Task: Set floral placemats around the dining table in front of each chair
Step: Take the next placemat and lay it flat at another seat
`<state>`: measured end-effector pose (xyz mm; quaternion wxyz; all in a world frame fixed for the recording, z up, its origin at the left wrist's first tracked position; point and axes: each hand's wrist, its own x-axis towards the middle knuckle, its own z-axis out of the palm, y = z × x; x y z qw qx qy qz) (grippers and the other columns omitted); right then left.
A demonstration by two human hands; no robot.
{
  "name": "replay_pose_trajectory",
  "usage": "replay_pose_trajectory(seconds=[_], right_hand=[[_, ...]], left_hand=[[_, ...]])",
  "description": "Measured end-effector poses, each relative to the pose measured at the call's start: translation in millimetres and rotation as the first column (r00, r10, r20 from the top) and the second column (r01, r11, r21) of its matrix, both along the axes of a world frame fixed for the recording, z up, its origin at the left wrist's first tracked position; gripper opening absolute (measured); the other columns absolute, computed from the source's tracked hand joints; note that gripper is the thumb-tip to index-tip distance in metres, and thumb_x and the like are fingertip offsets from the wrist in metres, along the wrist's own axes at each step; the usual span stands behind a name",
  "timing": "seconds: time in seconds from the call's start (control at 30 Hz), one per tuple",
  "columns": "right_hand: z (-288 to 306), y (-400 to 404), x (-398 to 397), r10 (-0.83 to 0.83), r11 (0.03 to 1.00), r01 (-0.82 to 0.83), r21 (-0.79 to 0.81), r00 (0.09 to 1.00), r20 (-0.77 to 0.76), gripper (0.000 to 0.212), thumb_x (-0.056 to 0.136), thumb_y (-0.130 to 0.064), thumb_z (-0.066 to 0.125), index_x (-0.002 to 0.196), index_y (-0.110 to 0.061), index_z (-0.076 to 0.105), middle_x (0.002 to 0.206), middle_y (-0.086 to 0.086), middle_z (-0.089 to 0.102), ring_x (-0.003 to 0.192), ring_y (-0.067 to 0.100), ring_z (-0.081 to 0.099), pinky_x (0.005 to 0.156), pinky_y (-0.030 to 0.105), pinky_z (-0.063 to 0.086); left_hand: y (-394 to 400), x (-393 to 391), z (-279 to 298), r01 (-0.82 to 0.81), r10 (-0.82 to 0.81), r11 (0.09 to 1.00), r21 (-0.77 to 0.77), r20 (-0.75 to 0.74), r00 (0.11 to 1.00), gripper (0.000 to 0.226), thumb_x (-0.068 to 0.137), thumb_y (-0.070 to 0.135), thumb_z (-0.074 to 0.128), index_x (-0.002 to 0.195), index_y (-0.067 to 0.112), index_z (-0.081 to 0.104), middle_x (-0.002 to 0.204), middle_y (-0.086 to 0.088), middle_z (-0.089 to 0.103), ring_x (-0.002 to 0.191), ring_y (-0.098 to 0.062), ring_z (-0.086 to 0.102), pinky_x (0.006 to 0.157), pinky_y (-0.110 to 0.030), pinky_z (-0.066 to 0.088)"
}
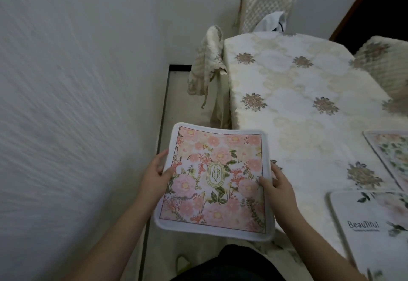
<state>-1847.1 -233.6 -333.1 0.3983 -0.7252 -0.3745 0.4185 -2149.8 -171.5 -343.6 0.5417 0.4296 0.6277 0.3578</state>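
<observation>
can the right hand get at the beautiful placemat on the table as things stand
Probably not right away: the right hand is gripping the pink Garden placemat along with the left hand. The Beautiful placemat lies close by with nothing between, so it looks reachable once that hand lets go.

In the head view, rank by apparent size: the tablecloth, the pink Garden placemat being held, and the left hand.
1. tablecloth, largest.
2. pink Garden placemat, though it is held nearer the camera, which inflates it.
3. left hand, smallest; its fingers grip the mat's left edge.
</observation>
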Motion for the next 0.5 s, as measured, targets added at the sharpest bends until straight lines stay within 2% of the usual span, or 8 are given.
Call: replay_pose_trajectory(seconds=[0.17, 0.4, 0.5], right_hand=[[-5, 10, 9, -0.095, 0.995, 0.095, -0.016, 0.995, -0.013, 0.050, 0.096, -0.019, 0.059, 0.142, -0.033, 0.046, 0.098, -0.012, 0.070, 0.073, 0.002, 0.072, 0.063, 0.025, 0.056], [-22, 40, 29, -0.189, 0.982, 0.188, -0.033, 0.981, -0.047, 0.049, 0.097, -0.022, 0.058, 0.142, -0.034, 0.042, 0.110, 0.001, 0.072, 0.079, 0.007, 0.072, 0.056, 0.018, 0.054], [-26, 53, 41, -0.237, 0.971, 0.235, -0.039, 0.970, -0.060, 0.046, 0.098, -0.022, 0.056, 0.140, -0.035, 0.043, 0.107, 0.000, 0.072, 0.074, 0.001, 0.071, 0.054, 0.015, 0.051]], left_hand=[[24, 10, 3, 0.058, -0.058, 0.998, 0.014, 0.001, 0.998, 0.053, 0.096, 0.020, 0.065, 0.142, 0.034, 0.045, 0.099, -0.001, 0.077, 0.077, -0.013, 0.076, 0.054, -0.024, 0.059], [81, 42, -5, 0.144, -0.144, 0.990, -0.004, -0.014, 0.990, 0.049, 0.097, 0.015, 0.062, 0.137, 0.040, 0.045, 0.099, -0.002, 0.075, 0.073, -0.009, 0.075, 0.051, -0.022, 0.057], [112, 61, -3, 0.215, -0.215, 0.977, -0.014, -0.017, 0.977, 0.051, 0.097, 0.017, 0.062, 0.143, 0.034, 0.046, 0.105, -0.004, 0.076, 0.082, -0.016, 0.077, 0.058, -0.030, 0.062]])
